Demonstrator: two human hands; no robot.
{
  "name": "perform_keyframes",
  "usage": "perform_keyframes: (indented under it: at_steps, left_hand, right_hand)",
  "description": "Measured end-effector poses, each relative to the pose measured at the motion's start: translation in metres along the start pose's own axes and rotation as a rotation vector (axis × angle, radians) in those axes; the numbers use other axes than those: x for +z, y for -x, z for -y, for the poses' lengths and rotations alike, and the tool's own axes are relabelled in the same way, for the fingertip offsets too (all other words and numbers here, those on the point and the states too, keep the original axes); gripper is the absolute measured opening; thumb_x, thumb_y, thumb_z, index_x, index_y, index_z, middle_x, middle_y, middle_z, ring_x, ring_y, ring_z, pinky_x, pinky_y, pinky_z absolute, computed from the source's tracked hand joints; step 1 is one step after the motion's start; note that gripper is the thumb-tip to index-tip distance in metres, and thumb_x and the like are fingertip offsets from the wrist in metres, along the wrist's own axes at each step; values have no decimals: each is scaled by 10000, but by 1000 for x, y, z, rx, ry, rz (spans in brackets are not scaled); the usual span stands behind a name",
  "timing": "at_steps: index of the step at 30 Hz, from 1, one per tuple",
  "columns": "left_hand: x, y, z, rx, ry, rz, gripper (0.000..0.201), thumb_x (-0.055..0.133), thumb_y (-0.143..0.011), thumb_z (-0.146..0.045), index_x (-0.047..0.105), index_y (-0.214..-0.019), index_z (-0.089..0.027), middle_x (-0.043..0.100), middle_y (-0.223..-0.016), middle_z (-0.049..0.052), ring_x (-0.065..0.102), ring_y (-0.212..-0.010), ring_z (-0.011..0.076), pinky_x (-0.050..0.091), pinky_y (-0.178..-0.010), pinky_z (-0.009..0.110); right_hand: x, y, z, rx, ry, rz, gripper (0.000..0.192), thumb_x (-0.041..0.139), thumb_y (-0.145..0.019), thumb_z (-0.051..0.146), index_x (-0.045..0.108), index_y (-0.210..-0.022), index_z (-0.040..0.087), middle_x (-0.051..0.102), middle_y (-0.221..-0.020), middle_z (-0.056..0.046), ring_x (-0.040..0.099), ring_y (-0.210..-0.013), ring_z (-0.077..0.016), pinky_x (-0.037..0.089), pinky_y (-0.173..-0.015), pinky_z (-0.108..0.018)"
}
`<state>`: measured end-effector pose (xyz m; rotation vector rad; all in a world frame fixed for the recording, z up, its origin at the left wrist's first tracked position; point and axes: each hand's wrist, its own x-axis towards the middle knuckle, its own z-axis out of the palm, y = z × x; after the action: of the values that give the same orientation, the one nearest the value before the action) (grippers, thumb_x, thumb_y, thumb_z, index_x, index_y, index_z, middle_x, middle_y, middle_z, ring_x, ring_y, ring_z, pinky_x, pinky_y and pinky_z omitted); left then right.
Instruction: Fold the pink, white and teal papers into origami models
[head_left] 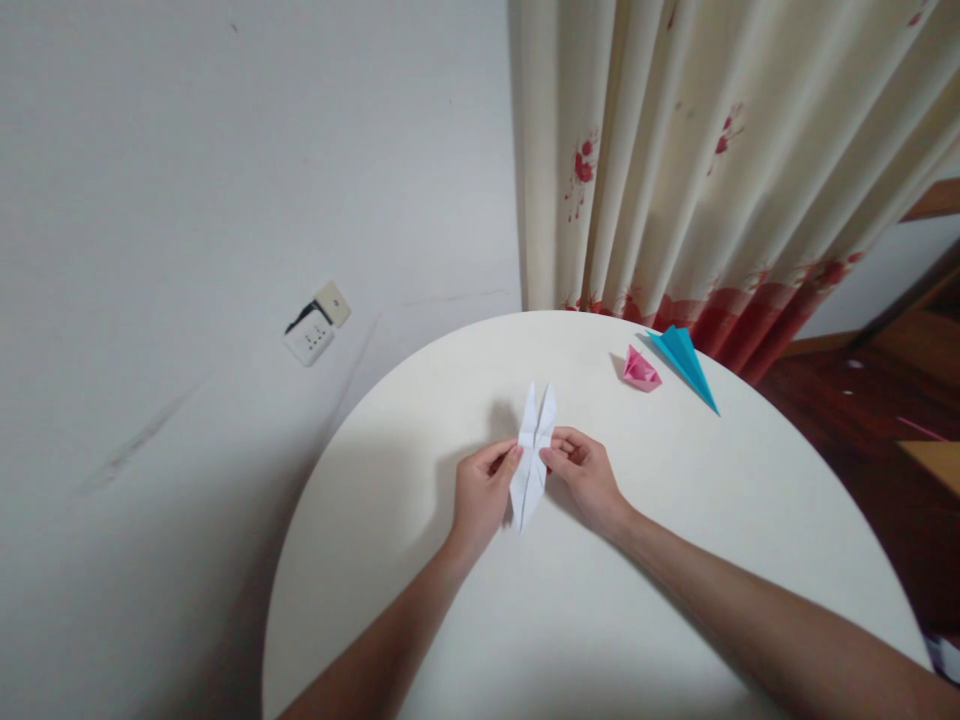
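Observation:
A folded white paper (531, 478) is held up above the round white table between my two hands. It is long and narrow, with two separate pointed tips at the top, a crease down the middle and one point at the bottom. My left hand (482, 492) pinches its left edge between thumb and fingers. On the opposite edge, my right hand (589, 478) grips it the same way, thumb in front and fingers partly hidden behind the paper.
The round white table (420, 400) stands against a white wall with a socket (309, 337). Toward its back right lie a pink paper boat (640, 371) and a blue paper plane (686, 366). A cream curtain (645, 150) with red flowers hangs behind the table.

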<state>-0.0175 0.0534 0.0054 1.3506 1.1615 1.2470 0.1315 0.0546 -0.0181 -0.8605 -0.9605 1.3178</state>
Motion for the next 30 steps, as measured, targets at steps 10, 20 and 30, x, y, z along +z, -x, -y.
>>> perform_keyframes:
  at_steps: [10, 20, 30]
  left_hand:
    - [-3, 3, 4, 428, -450, 10, 352, 625, -907, -198, 670, -1252, -252, 632, -1207, 69, 626, -1064, 191, 558, -891, 319]
    - [-5, 2, 0, 396, -635, 119, 285, 549, -961, -233, 702, -1194, -173, 724, -1013, 82, 679, -926, 195, 537, -853, 309]
    - [-2, 0, -1, 156, -227, -92, 188, 566, -921, -226, 636, -1090, -184, 723, -808, 11, 680, -729, 150, 512, -663, 228]
  right_hand:
    - [-3, 0, -3, -1, 105, -101, 270, 753, -768, 386, 615, -646, 190, 586, -553, 26, 487, -533, -119, 367, -568, -263]
    - [0, 5, 4, -29, 168, -52, 235, 736, -762, 391, 662, -695, 178, 551, -558, 31, 446, -523, -113, 346, -532, -261]
    - [-2, 5, 6, -56, 196, -59, 311, 700, -809, 383, 553, -610, 194, 517, -532, 40, 422, -521, -106, 319, -533, -260]
